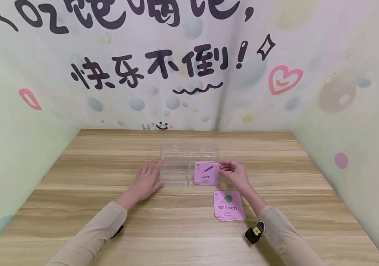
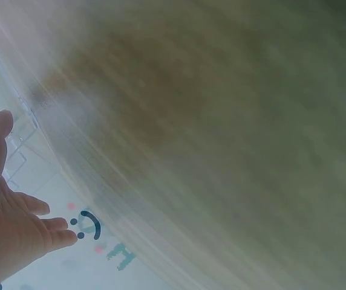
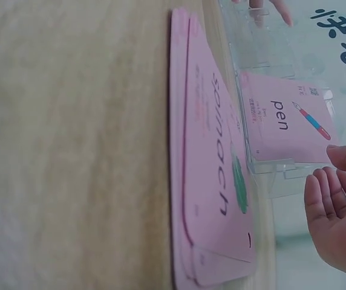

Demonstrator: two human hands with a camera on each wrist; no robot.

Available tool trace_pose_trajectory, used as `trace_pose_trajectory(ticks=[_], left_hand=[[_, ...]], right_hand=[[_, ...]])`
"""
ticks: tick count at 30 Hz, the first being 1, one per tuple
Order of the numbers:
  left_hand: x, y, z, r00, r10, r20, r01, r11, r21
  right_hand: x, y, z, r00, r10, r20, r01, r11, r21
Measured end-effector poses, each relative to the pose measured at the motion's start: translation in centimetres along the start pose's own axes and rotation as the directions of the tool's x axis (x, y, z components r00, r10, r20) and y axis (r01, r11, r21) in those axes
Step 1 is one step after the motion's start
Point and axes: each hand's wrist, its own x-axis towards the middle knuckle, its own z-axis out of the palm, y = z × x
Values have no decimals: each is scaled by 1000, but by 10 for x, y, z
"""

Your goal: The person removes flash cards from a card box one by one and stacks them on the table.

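A clear plastic card holder point(image 1: 175, 171) with two columns of tiers stands on the table. A pink square card point(image 1: 206, 173) printed "pen" stands in its lower right section. My left hand point(image 1: 147, 179) is spread at the holder's left side, fingertips and thumb right at its edge. At the right side is my right hand point(image 1: 235, 173), its fingers loosely bent. In the right wrist view the thumb point(image 3: 345, 158) reaches the card's upper corner, while the other fingers lie beside the holder. In front lies a small stack of pink cards point(image 1: 229, 206), "spinach" on top.
The wooden table point(image 1: 182, 236) meets a printed backdrop wall point(image 1: 182, 107) behind the holder, with side walls left and right. A black wrist device point(image 1: 254, 233) hangs under the right sleeve, close to the card stack.
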Motion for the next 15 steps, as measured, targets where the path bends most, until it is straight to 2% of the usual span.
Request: trace_pose_trajectory(ticks=[8,15], left_hand=[[1,1,0,1000,4,-6,-4,1000,-2],[1,2,0,1000,-5,3,5,1000,-3]], right_hand=[[4,1,0,1000,15,-6,-14,1000,20],[-3,-21,3,999,-30,-10,30,999,-29]])
